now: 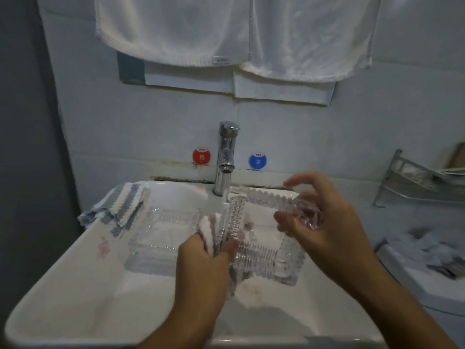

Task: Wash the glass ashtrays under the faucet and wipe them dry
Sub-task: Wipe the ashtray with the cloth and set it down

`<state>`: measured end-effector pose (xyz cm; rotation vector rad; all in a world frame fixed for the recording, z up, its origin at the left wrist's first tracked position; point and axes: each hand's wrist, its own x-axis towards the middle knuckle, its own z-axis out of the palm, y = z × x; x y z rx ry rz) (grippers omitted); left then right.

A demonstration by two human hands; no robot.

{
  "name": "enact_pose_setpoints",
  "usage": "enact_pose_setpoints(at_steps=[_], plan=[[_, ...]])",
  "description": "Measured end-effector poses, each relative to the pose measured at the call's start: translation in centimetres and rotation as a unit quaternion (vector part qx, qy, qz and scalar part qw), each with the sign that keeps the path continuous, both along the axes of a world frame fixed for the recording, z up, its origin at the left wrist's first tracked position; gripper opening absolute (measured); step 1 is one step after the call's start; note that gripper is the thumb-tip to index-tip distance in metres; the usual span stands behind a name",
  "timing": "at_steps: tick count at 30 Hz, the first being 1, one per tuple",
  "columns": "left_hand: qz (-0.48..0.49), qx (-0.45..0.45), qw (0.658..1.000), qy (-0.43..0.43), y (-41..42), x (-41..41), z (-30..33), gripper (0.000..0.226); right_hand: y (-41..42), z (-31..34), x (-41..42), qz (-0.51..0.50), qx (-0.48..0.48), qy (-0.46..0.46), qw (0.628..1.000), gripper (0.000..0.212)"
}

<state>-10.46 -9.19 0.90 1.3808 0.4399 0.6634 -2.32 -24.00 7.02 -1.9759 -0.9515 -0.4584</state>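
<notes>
In the head view we are holding the ashtray under the faucet, our right hand gripping its right rim, our nearer left hand pinching a cloth against its left wall.

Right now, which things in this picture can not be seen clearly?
Head view only:
- Drain of the sink: hidden under the hands and the held ashtray.
- Left hand fingertips: wrapped in the cloth.
- Second ashtray: clear glass, its edges blur into the basin.
- Water stream under the faucet: faint, hard to confirm.
- Wire rack contents: cut off by the right edge.
</notes>
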Motion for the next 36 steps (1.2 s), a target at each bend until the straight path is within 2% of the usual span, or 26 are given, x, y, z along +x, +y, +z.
enact_pose_setpoints(at_steps=[2,4,6,8,11,13,16,19,21,25,27,30,32,35,36], plan=[[0.022,0.015,1.000,-0.009,0.0,-0.2,0.3,0.015,-0.6,0.7,0.3,-0.004,-0.082,-0.003,0.997,0.014],[0.043,0.022,0.999,-0.025,-0.1,-0.3,0.4,0.023,-0.5,0.0,0.1,0.003,-0.138,0.001,0.990,0.007],[0.053,0.005,0.998,-0.041,-0.3,-0.2,0.6,0.022,0.0,-1.9,-0.1,-0.015,-0.101,0.003,0.995,0.019],[0.026,-0.040,0.998,-0.041,-0.5,-0.1,0.8,0.019,0.6,-3.8,-0.3,-0.056,-0.020,-0.013,0.998,0.027],[-0.033,-0.031,0.999,-0.002,-0.7,0.0,0.8,0.014,1.5,-4.9,-0.3,-0.112,0.070,-0.046,0.990,0.015],[-0.046,0.000,0.998,0.035,-0.8,0.0,0.6,0.020,2.1,-5.0,-0.3,-0.129,0.100,-0.048,0.985,0.014],[-0.045,0.035,0.996,0.068,-0.8,0.2,0.3,0.023,2.5,-5.0,-0.3,-0.144,0.080,-0.048,0.985,0.013],[-0.003,0.018,1.000,-0.002,-0.7,0.5,0.4,0.017,2.3,-5.0,-0.4,-0.151,0.039,-0.018,0.988,0.017],[-0.013,-0.011,1.000,-0.007,-0.4,0.5,0.5,0.017,2.3,-5.0,-0.7,-0.154,0.036,-0.010,0.987,0.019],[-0.086,-0.038,0.991,0.093,-0.4,1.1,-0.4,0.020,2.4,-5.5,-0.4,-0.159,0.111,0.008,0.981,0.020],[-0.116,-0.058,0.987,0.094,-0.4,1.2,-0.4,0.021,2.5,-5.4,-0.3,-0.156,0.164,0.024,0.974,0.024],[-0.154,-0.163,0.973,0.063,-0.3,1.1,-0.2,0.026,2.9,-4.9,-0.6,-0.130,0.214,0.039,0.967,0.017],[-0.113,-0.179,0.975,0.074,-0.1,1.0,-0.3,0.026,2.9,-4.6,-0.6,-0.104,0.215,0.054,0.970,0.017],[-0.043,-0.141,0.986,0.080,0.3,1.0,-0.7,0.034,2.1,-3.6,-0.2,-0.046,0.147,0.080,0.985,0.011],[-0.020,-0.131,0.988,0.077,0.4,1.0,-0.8,0.034,1.8,-3.1,-0.1,-0.015,0.118,0.095,0.988,0.019]])
